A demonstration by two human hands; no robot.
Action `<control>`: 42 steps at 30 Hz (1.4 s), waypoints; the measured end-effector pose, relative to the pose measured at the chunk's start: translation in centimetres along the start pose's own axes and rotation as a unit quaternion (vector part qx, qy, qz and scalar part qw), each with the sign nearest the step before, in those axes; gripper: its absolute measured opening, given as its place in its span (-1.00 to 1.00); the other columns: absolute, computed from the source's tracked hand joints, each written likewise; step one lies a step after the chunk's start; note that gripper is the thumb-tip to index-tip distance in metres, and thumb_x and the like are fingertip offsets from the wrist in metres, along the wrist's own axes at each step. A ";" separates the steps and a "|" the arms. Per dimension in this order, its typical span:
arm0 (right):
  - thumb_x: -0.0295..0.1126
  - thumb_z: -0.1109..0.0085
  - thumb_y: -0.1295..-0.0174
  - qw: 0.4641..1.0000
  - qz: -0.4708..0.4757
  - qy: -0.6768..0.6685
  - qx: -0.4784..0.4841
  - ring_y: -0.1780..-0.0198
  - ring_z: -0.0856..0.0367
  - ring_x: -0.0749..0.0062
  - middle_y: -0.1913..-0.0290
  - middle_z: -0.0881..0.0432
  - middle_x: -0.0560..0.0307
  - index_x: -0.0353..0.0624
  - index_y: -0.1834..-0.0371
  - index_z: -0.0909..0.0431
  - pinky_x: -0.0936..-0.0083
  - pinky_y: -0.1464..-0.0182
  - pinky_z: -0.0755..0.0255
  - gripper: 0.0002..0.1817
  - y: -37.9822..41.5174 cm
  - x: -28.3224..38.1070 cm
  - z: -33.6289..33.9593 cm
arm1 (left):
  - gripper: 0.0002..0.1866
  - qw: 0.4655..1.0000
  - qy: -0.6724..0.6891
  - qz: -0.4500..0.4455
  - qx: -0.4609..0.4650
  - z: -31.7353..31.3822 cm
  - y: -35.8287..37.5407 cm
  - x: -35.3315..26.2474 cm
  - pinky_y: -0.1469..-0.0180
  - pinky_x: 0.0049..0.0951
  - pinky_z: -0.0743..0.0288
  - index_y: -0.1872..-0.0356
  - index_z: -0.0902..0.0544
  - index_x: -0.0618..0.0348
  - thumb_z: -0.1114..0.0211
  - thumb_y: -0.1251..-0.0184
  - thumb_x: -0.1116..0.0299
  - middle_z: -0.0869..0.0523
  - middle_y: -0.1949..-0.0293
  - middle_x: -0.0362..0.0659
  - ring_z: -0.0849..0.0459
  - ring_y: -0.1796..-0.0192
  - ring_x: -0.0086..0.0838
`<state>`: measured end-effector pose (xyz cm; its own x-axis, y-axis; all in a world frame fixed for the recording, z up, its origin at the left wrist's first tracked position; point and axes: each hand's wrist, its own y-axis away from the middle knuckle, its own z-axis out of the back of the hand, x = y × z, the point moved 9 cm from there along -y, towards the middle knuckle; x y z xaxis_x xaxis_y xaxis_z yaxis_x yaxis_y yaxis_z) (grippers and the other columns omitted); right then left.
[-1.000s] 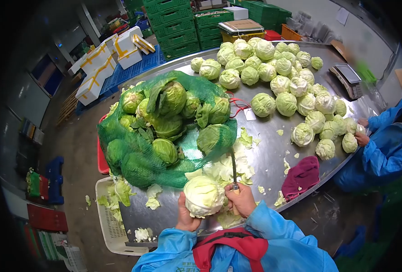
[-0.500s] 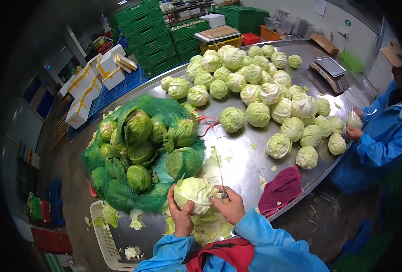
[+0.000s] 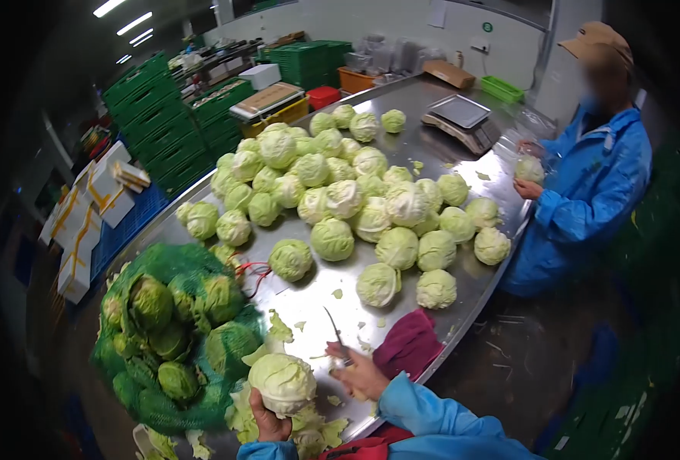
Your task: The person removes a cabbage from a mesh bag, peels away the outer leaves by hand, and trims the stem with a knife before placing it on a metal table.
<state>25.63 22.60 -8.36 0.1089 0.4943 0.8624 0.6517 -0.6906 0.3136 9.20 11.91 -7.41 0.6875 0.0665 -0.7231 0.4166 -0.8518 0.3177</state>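
Observation:
My left hand (image 3: 269, 418) is closed around the underside of a pale green trimmed cabbage (image 3: 282, 383) just above the table's front edge. To its right, my right hand (image 3: 361, 377) grips a thin knife (image 3: 335, 328) by its handle, blade pointing up and away, apart from the cabbage. Cut leaves (image 3: 309, 433) lie beneath the cabbage. On the left, a green mesh bag (image 3: 221, 383) lies open, with several darker, leafy cabbages (image 3: 152, 303) in it. Beyond the knife, a pile of trimmed cabbages (image 3: 340, 198) covers the middle of the metal table (image 3: 332, 285).
A magenta cloth (image 3: 407, 343) lies right of my right hand. Across the table, a person (image 3: 593, 176) in blue holds a cabbage (image 3: 529, 169) and clear plastic. A scale (image 3: 460, 123) stands at the back, near a green basket (image 3: 502, 89). Green crates (image 3: 152, 123) are stacked behind.
The view has turned to the right. My right hand has come away from the cabbage with the knife, while my left hand alone holds the cabbage.

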 end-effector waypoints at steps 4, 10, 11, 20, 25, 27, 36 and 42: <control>-0.14 -0.38 -0.17 0.984 -0.042 -0.161 0.062 0.62 -0.36 0.71 0.18 -0.58 0.14 -0.05 -0.48 -0.05 0.71 0.63 -0.28 -0.11 1.0 -0.8 -1.3 | -0.22 0.993 -0.085 -0.078 0.013 -4.1 -1.4 -0.4 -0.26 -0.24 -0.39 -0.35 -0.21 0.19 -0.31 -0.17 0.09 -0.48 -0.19 -0.04 -0.52 -0.17 -0.26; -0.19 -0.45 -0.08 0.990 -0.042 -0.133 0.014 0.59 -0.40 0.73 0.31 -0.54 0.26 -0.04 -0.43 -0.15 0.70 0.63 -0.28 -0.13 1.8 -0.8 3.0 | -0.41 0.940 -0.331 0.023 0.082 -9.9 -4.7 2.5 -0.06 -0.43 -0.46 -0.20 -0.34 0.19 -0.35 -0.12 0.48 -0.48 0.00 -0.07 -0.52 -0.02 -0.41; -0.22 -0.45 -0.07 0.990 -0.034 -0.134 -0.015 0.58 -0.40 0.72 0.29 -0.55 0.27 -0.04 -0.43 -0.16 0.71 0.62 -0.28 -0.14 1.8 -0.5 4.0 | -0.59 0.952 -0.298 0.029 0.065 -10.7 -5.3 3.1 0.01 -0.46 -0.50 -0.09 -0.47 0.25 -0.30 -0.22 0.49 -0.56 0.10 -0.10 -0.58 0.07 -0.45; -0.22 -0.32 -0.04 0.958 0.089 -0.260 -0.086 0.52 -0.47 0.59 0.12 -0.57 0.18 -0.06 -0.43 -0.15 0.65 0.60 -0.38 -0.15 2.1 4.4 12.3 | -0.82 0.978 -0.130 0.159 0.023 -17.0 -11.9 7.4 0.03 -0.33 -0.53 0.14 -0.56 0.14 -0.19 -0.41 0.27 -0.65 0.22 -0.17 -0.63 0.14 -0.40; 0.00 -0.25 -0.15 0.882 0.158 -0.413 -0.160 -0.08 -0.59 0.30 -0.18 -0.54 0.11 -0.07 -0.26 -0.38 0.36 0.24 -0.63 -0.35 2.0 8.3 19.5 | -0.79 0.986 -0.080 0.144 -0.008 -13.8 -13.4 6.0 0.03 -0.22 -0.54 0.23 -0.49 0.04 -0.17 -0.43 0.14 -0.62 0.20 -0.18 -0.60 0.15 -0.34; -0.01 -0.22 -0.20 0.873 0.183 -0.379 -0.248 0.12 -0.64 0.40 -0.01 -0.60 0.19 -0.03 -0.15 -0.44 0.47 0.39 -0.59 -0.47 1.0 11.3 25.4 | -0.80 0.983 -0.139 0.104 -0.052 -9.0 -12.6 4.7 0.14 -0.34 -0.59 0.13 -0.48 0.17 -0.19 -0.40 0.27 -0.63 0.20 -0.09 -0.64 0.23 -0.34; -0.26 -0.37 -0.19 0.754 0.318 0.190 -0.543 0.51 -0.49 0.49 0.34 -0.57 0.12 0.04 -0.32 -0.25 0.50 0.55 -0.45 -0.34 -7.4 21.4 54.6 | -0.45 0.746 -0.654 -0.124 -0.023 4.3 3.3 1.7 -0.18 -0.05 -0.37 -0.23 -0.46 0.05 -0.34 -0.23 0.17 -0.55 -0.14 -0.07 -0.54 -0.15 -0.25; -0.30 -0.26 -0.27 0.744 0.353 0.340 -0.454 0.29 -0.53 0.51 0.25 -0.58 0.16 -0.23 -0.03 -0.49 0.58 0.27 -0.45 -0.65 -10.5 25.7 34.2 | -0.42 0.553 -0.821 -0.128 -0.054 7.8 6.7 1.6 -0.28 0.27 -0.08 -0.20 -0.50 -0.17 -0.32 -0.16 -0.08 -0.36 -0.34 -0.15 -0.28 -0.38 -0.18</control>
<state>47.27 60.58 -3.08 -0.4220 -0.3289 0.8448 -0.1974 -0.8762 -0.4397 8.44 2.30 -11.20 -0.8335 -0.4598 -0.3064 0.4695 -0.8817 0.0459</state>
